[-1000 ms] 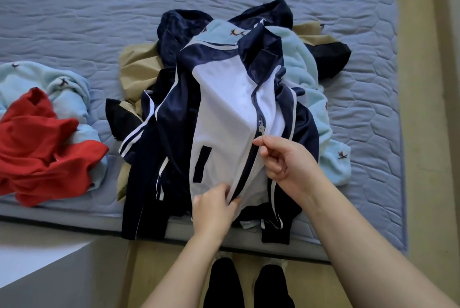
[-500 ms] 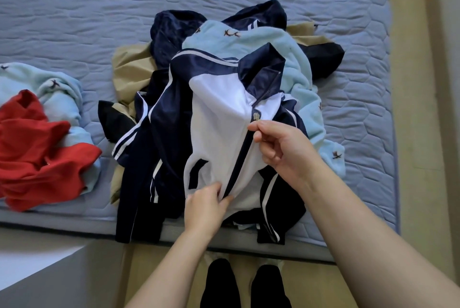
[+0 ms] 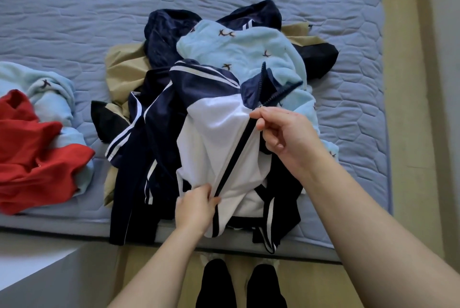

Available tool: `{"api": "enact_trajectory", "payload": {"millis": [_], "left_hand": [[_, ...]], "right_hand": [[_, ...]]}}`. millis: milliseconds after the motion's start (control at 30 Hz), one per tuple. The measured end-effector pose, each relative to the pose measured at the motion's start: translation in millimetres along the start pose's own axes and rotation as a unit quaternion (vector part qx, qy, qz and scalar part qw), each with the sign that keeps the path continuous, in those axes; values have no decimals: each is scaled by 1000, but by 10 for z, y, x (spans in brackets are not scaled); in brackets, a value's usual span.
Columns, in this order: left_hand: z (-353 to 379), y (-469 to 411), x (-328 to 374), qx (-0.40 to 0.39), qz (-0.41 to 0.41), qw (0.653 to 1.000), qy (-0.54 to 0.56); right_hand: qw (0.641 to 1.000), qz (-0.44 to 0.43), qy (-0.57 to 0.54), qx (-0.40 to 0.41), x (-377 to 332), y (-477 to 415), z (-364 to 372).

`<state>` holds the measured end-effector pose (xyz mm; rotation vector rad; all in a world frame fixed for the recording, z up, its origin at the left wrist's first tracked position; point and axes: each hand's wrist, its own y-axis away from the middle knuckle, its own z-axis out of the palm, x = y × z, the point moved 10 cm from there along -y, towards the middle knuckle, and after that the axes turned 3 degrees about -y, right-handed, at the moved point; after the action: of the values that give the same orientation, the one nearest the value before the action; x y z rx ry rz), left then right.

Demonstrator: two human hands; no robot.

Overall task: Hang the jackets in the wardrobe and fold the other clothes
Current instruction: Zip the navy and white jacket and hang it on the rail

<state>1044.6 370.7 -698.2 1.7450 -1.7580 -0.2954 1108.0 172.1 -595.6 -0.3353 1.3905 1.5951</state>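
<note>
On the near edge of the bed (image 3: 74, 9), the navy-and-white jacket (image 3: 214, 138) lies on top of a heap of clothes, with its dark hem and a sleeve hanging over the mattress side. Both hands are gripping it. The left hand (image 3: 195, 208) pinches the white front panel beside the lower end of the zip (image 3: 236, 158). The right hand (image 3: 288, 137) pinches the zip's upper end, just under the open navy collar (the pull itself is mostly hidden by the fingers). Between the two hands the dark zip line is closed and drawn fairly straight. Beneath and beyond the jacket lie a light blue fleece (image 3: 244, 51) with small dark motifs, a tan garment (image 3: 124, 68) and other navy clothing (image 3: 166, 34). Well apart at the left, a red garment (image 3: 32, 158) sits on another light blue piece (image 3: 54, 88).
</note>
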Motion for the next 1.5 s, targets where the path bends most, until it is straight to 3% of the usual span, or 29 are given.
{"api": "enact_trajectory", "payload": {"millis": [167, 200, 333, 400, 467, 567, 633, 700, 800, 1000, 1167, 1233, 1400, 1500], "left_hand": [[-209, -118, 76, -87, -10, 996, 6], [-384, -152, 146, -70, -16, 997, 39], [-1493, -230, 755, 127, 36, 973, 191], [-1836, -294, 1166, 140, 77, 961, 225], [-1944, -405, 1579, 88, 101, 977, 168], [-1742, -514, 1970, -4, 127, 990, -62], [-1645, -554, 1935, -32, 101, 990, -91], [-1622, -562, 1806, -55, 69, 996, 22], [-1724, -502, 1692, -15, 83, 975, 206], [-2227, -315, 1459, 123, 80, 931, 334], [-2441, -177, 1477, 76, 95, 914, 388], [-2377, -62, 1333, 34, 64, 881, 467], [-2222, 351, 1067, -71, -25, 758, 648], [-2342, 591, 943, -45, -38, 753, 655]], "right_hand": [[1000, -4, 18, -10, 26, 38, 9], [1000, -5, 22, -10, 21, 43, 3], [999, -10, 49, -9, 47, 105, -4], [998, -12, 62, -8, 67, 165, 4], [998, -13, 68, -5, 71, 223, 9], [997, -12, 74, 3, 66, 274, 30], [997, -7, 71, 14, 93, 299, 32], [997, 3, 69, 28, 155, 346, 28], [997, 28, 58, 45, 247, 418, 54], [975, 176, 127, 45, 788, 656, 213], [976, 158, 103, 108, 927, 850, 72], [973, 141, 143, 114, 756, 868, 63], [963, 146, 206, 93, 388, 1054, 188], [980, 102, 153, 83, 162, 1259, 354]]}}
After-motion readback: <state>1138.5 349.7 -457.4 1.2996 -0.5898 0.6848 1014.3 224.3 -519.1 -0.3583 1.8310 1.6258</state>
